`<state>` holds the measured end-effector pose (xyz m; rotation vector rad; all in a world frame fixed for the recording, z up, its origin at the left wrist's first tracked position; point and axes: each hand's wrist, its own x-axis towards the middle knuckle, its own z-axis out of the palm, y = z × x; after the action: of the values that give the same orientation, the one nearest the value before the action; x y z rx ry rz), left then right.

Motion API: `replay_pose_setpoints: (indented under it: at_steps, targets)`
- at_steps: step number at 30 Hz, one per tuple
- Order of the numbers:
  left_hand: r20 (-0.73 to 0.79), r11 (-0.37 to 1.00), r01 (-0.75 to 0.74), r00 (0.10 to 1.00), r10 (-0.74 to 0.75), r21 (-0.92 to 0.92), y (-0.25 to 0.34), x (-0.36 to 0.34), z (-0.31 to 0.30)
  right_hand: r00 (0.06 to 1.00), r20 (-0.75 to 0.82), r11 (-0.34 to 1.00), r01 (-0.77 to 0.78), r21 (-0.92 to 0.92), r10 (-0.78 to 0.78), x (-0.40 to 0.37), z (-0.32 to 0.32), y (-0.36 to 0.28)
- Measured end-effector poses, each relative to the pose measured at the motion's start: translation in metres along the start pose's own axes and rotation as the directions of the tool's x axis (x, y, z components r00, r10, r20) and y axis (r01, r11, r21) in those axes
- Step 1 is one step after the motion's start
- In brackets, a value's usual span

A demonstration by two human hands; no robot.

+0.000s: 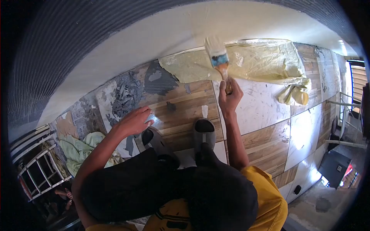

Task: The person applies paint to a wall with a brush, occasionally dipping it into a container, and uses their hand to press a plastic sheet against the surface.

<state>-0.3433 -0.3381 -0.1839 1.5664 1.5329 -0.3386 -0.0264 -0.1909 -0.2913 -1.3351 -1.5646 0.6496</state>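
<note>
My right hand is closed around the wooden handle of a wide paintbrush. Its pale bristles point up toward the low white wall, and the blue band below them is smeared with paint. Beneath the brush, a pale yellow sheet runs along the foot of the wall. My left hand hovers above the floor near my left shoe, holding nothing, its thumb apart from the bent fingers. Dark grey scraps lie in a heap just beyond it.
Wood-look and white tiles cover the floor, stained in places. At the left are a crumpled green cloth and a metal ladder. A roll of masking material lies at the sheet's right end. Farther right stands a dark box.
</note>
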Motion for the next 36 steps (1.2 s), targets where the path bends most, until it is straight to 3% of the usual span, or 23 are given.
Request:
replay_pose_setpoints:
  at_steps: [1,3,7,9,11,13,14,16,17,19,21,23,25,27,29,30,33,35,36]
  targets:
    - [0.002,1.0,-0.017,1.0,0.017,0.023,-0.002,0.001,0.002,1.0,0.003,1.0,-0.005,-0.004,0.005,0.006,0.0,-0.012]
    - [0.006,0.998,-0.04,0.999,0.04,0.045,0.0,0.005,0.002,0.98,-0.15,0.984,0.15,0.095,-0.134,0.028,0.01,-0.035]
    - [0.02,0.997,-0.071,0.997,0.07,0.037,0.006,0.014,-0.005,0.968,-0.168,0.968,0.209,0.136,-0.185,0.052,0.048,-0.029]
    - [-0.006,0.994,-0.089,0.996,0.089,0.056,0.008,0.015,-0.009,0.996,0.038,0.997,0.079,0.01,-0.079,0.037,0.067,0.001]
    - [0.01,0.997,-0.061,0.998,0.061,0.049,0.01,0.014,-0.011,0.994,0.068,0.996,0.085,0.001,-0.085,0.019,0.067,0.023]
    - [0.009,0.999,-0.047,0.999,0.047,0.023,0.01,0.009,-0.009,0.964,0.259,0.964,0.006,-0.264,0.065,-0.001,0.052,0.039]
    - [0.005,0.999,-0.038,0.999,0.038,0.004,0.009,0.008,-0.01,0.963,0.264,0.965,0.009,-0.261,0.063,-0.006,0.043,0.032]
    - [0.022,1.0,-0.028,0.999,0.028,-0.004,0.007,0.005,-0.006,0.993,0.121,1.0,-0.011,0.011,0.009,-0.014,0.024,0.014]
    - [0.039,1.0,-0.026,0.999,0.026,-0.004,0.007,0.005,-0.005,0.991,0.13,1.0,-0.015,0.01,0.014,-0.008,0.02,0.002]
    - [0.054,0.999,-0.039,0.998,0.04,-0.034,0.005,0.008,-0.001,0.988,0.024,0.988,0.152,0.016,-0.152,0.008,0.012,-0.029]
    - [0.067,0.996,-0.052,0.996,0.056,-0.066,0.004,0.012,0.0,0.977,-0.037,0.975,0.212,0.063,-0.21,0.036,0.023,-0.048]
    - [0.042,0.997,-0.073,0.996,0.074,-0.025,0.006,0.016,-0.003,0.956,-0.11,0.953,0.283,0.11,-0.272,0.054,0.039,-0.04]
    - [0.007,0.996,-0.082,0.997,0.082,-0.034,0.008,0.015,-0.006,0.971,0.116,0.977,0.211,-0.017,-0.208,0.053,0.056,-0.007]
    - [-0.031,0.995,-0.092,0.995,0.091,-0.041,0.011,0.013,-0.012,0.973,0.107,0.979,0.203,0.008,-0.203,0.036,0.066,0.026]
    - [0.02,0.991,-0.061,0.998,0.064,-0.118,0.016,0.009,-0.013,0.951,0.309,0.967,0.079,-0.241,-0.001,0.02,0.06,0.043]
    - [0.024,0.991,-0.063,0.997,0.067,-0.118,0.015,0.007,-0.01,0.951,0.308,0.966,0.076,-0.245,0.003,0.013,0.052,0.047]
    - [-0.038,0.984,-0.099,0.995,0.094,-0.148,0.008,0.006,0.0,0.967,0.248,0.975,0.106,-0.196,-0.056,0.003,0.029,0.033]
    - [0.037,0.993,-0.06,0.997,0.064,-0.097,0.002,0.009,0.003,0.996,0.005,0.996,0.084,-0.032,-0.084,0.015,0.015,0.002]
    - [0.046,0.993,-0.063,0.997,0.067,-0.098,0.004,0.012,0.001,0.984,-0.083,0.985,0.154,-0.078,-0.16,0.024,0.015,-0.001]
